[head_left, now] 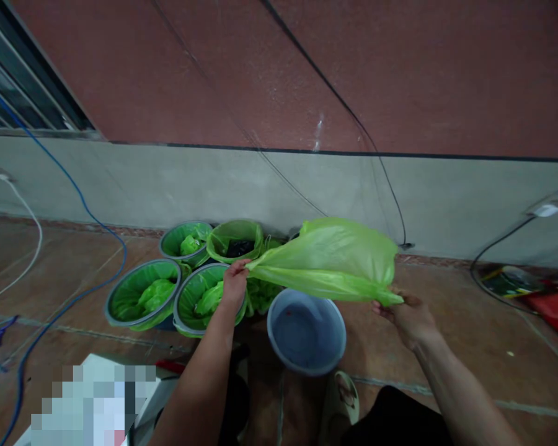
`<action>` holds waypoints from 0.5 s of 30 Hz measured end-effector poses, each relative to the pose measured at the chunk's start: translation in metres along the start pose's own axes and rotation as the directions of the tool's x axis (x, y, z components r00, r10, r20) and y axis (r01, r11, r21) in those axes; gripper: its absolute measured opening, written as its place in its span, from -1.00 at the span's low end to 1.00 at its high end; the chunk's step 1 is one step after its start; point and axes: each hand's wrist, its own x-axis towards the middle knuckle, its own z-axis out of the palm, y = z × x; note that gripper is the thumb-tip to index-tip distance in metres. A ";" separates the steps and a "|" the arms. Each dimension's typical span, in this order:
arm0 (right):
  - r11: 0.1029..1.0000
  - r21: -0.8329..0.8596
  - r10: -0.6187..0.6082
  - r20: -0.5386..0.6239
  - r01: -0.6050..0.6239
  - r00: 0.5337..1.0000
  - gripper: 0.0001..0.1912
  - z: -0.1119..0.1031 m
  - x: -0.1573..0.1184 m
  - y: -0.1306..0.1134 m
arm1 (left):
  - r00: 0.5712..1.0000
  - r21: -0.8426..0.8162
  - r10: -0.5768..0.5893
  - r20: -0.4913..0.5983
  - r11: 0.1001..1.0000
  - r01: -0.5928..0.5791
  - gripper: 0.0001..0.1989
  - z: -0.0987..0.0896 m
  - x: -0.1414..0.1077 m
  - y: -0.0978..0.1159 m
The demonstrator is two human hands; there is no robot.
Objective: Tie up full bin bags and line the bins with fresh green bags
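A light green plastic bag is stretched sideways in the air between my two hands. My left hand pinches its gathered left end. At the other end, my right hand grips a bunched corner. The bag looks puffed out with air in the middle. Below it stands a grey-blue bucket, with no liner over its rim. To the left, several bins hold green bags, among them a front bin and a back bin with something black inside.
A blue cable runs down the left side across the tiled floor. Black cables hang along the wall. A red packet lies at the right. A partly blurred white box is at the lower left, and a slipper shows below the bucket.
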 end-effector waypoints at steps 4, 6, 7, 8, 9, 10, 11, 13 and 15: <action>0.992 -0.125 -0.028 0.019 0.030 0.999 -0.63 -0.001 -0.003 0.000 | 0.999 0.064 -0.004 -0.041 0.998 0.007 -0.77 -0.005 0.004 -0.006; 0.972 -0.225 -0.046 0.078 0.063 0.996 -0.63 -0.002 -0.004 0.001 | 0.999 0.108 -0.009 -0.039 0.994 0.013 -0.77 -0.005 0.004 -0.008; 0.955 -0.284 -0.052 0.104 0.079 0.993 -0.64 -0.003 -0.003 0.002 | 0.999 0.127 -0.024 -0.036 0.992 0.028 -0.77 -0.004 0.004 -0.009; 0.934 -0.344 -0.058 0.121 0.097 0.991 -0.65 -0.005 -0.003 0.003 | 0.998 0.136 -0.047 -0.035 0.989 0.051 -0.77 -0.003 0.003 -0.009; 0.907 -0.405 -0.070 0.128 0.116 0.989 -0.66 -0.007 -0.001 0.005 | 0.997 0.133 -0.073 -0.034 0.988 0.076 -0.78 -0.003 0.002 -0.008; 0.874 -0.465 -0.089 0.131 0.141 0.987 -0.68 -0.010 0.001 0.007 | 0.995 0.122 -0.096 -0.026 0.988 0.099 -0.78 -0.002 0.002 -0.006; 0.836 -0.522 -0.116 0.129 0.167 0.985 -0.71 -0.013 0.003 0.009 | 0.994 0.111 -0.110 -0.009 0.988 0.110 -0.77 -0.001 0.001 -0.005; 0.764 -0.610 -0.164 0.135 0.212 0.977 -0.75 -0.020 0.009 0.013 | 0.994 0.112 -0.097 0.047 0.990 0.091 -0.73 -0.001 -0.002 -0.001; 0.723 -0.650 -0.195 0.133 0.234 0.972 -0.75 -0.025 0.013 0.017 | 0.992 0.161 -0.055 0.116 0.986 0.036 -0.66 -0.001 -0.004 0.002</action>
